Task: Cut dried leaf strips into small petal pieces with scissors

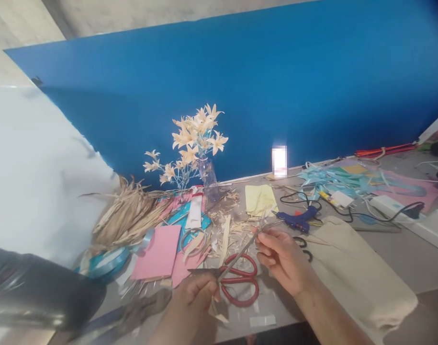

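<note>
A thin greyish-brown stem-like strip runs slantwise between my two hands. My right hand pinches its upper part between thumb and fingertips. At the lower end, the fingers of my left hand are closed around the strip. Beneath it on the table lie scissors with red handles, their dark blades pointing left, partly hidden by my left hand. Dry husk scraps are scattered just beyond. A blue glue gun rests past my right hand, beside the black handles of another tool.
Husk flowers stand in a clear vase at the back. Dried husks, pink paper and a blue ribbon roll lie left. Rightward are a beige cloth, yellow paper and a white power strip.
</note>
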Demonstrator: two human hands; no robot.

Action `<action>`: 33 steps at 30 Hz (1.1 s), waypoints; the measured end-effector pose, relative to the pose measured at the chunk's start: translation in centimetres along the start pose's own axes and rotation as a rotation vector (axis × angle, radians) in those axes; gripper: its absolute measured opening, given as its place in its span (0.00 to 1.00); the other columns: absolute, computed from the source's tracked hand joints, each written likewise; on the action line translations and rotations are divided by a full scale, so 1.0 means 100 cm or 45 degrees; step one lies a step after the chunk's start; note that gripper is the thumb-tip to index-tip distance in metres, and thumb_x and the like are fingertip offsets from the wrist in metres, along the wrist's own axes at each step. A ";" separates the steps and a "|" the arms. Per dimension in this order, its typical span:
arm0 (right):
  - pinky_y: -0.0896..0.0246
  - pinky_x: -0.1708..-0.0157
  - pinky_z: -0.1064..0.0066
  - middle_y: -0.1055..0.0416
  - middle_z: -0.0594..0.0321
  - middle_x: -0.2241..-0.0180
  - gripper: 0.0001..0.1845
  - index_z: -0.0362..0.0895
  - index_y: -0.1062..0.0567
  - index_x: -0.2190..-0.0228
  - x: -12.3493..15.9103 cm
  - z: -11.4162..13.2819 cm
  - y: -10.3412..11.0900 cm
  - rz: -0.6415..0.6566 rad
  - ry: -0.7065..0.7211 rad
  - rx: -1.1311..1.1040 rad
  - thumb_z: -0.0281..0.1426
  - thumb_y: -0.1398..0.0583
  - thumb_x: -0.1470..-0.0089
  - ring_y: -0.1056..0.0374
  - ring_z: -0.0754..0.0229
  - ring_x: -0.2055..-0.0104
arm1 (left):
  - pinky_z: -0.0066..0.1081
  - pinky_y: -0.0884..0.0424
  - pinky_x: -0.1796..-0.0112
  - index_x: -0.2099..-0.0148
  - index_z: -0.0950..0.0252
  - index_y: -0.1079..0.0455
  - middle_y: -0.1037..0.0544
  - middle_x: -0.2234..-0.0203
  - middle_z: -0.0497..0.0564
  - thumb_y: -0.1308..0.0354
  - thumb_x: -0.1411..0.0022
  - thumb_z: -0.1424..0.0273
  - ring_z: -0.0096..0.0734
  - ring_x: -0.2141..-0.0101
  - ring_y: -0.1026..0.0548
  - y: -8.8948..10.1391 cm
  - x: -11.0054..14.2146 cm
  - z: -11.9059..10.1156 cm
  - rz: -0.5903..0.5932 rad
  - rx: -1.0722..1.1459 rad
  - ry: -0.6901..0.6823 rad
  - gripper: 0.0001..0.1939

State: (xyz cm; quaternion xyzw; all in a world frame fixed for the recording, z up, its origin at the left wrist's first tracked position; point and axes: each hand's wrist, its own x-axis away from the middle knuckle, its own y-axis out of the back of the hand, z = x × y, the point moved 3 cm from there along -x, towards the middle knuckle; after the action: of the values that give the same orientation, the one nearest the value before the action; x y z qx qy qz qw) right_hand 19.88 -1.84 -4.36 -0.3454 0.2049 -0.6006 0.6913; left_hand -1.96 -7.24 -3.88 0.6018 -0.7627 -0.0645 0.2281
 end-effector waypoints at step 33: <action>0.28 0.65 0.59 0.24 0.47 0.60 0.14 0.40 0.22 0.62 -0.033 -0.188 -0.187 1.648 0.706 2.526 0.33 0.32 0.51 0.26 0.47 0.60 | 0.26 0.49 0.80 0.76 0.66 0.30 0.42 0.86 0.45 0.47 0.44 0.42 0.23 0.83 0.44 0.023 0.094 -0.004 -0.298 0.292 0.042 0.30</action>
State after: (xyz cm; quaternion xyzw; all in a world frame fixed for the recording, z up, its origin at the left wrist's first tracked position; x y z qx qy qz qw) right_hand -6.74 -3.76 -3.98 0.6394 -0.0682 -0.0941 0.7600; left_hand -5.46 -15.45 -0.14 0.7097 -0.6858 0.0068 0.1611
